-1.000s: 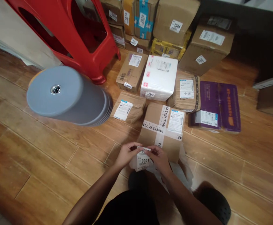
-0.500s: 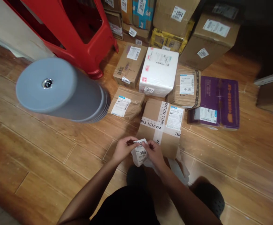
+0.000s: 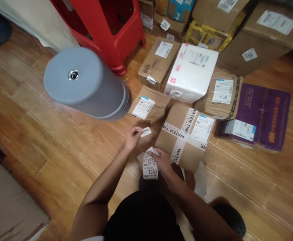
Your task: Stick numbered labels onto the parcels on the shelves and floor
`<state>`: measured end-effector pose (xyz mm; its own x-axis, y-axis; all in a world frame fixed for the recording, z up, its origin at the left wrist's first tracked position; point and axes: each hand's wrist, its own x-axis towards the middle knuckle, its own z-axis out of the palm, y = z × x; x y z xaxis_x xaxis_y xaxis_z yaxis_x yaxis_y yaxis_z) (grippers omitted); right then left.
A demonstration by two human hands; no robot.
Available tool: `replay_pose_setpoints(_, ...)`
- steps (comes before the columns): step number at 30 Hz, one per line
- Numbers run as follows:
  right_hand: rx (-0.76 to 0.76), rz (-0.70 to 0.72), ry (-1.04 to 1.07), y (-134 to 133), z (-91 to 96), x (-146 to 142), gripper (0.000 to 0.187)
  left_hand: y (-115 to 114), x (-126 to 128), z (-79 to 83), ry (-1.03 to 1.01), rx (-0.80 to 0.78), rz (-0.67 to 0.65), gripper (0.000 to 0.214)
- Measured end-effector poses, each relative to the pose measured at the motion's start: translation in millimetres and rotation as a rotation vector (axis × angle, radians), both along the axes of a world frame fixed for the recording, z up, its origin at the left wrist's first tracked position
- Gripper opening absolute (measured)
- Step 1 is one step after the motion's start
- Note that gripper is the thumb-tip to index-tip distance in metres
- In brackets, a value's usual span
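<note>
My left hand (image 3: 132,138) pinches a single white number label (image 3: 145,132), its print ending in 06. My right hand (image 3: 162,161) grips a strip of printed labels (image 3: 150,169) that hangs down, with 3002 and 3003 readable on it. Just beyond the left hand lies a brown wrapped parcel (image 3: 158,102) with a shipping label. Beside the right hand is a flat cardboard box (image 3: 168,129) crossed with "WATER TIME" tape. Behind these sit a white parcel (image 3: 196,75) marked 3003 and a small cardboard box (image 3: 148,63) marked 3004.
A grey-blue cylindrical bin (image 3: 86,97) stands at the left by a red plastic stool (image 3: 116,43). On the right are a taped brown parcel (image 3: 210,100) and a purple box (image 3: 264,100). Several larger cartons (image 3: 244,43) are stacked at the back. My dark shoe (image 3: 230,217) is at lower right.
My left hand has moved up and away from the right, taking one label off the strip. The right hand keeps the strip, which now hangs unfolded. The view has shifted left.
</note>
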<state>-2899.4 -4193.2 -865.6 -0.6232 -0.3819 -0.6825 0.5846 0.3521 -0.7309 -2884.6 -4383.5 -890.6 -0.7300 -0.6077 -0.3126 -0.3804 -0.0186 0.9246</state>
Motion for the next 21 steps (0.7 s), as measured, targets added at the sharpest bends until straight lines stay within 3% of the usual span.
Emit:
replay_pose_setpoints(5,-0.041,0.103,-0.07,24,6.4,14,0.031,-63,-2,-22.5,0.035,-0.225,-0.03,0.016)
replay_pose_setpoints(8,-0.067,0.109,-0.133,34,12.9,18,0.033,-84,-4,-31.1,0.063,-0.325,-0.071,0.016)
replay_pose_setpoints(12,-0.054,0.097,-0.132,37,18.4,12,0.034,-91,-14,-45.2,0.102,-0.405,-0.101,0.019)
replay_pose_setpoints(17,-0.026,0.07,-0.135,37,18.0,2,0.036,-85,-22,-60.1,0.1,-0.519,-0.06,0.019)
replay_pose_setpoints(21,-0.011,0.071,-0.14,44,10.2,5,0.038,-80,-26,-68.5,0.111,-0.787,0.077,0.02)
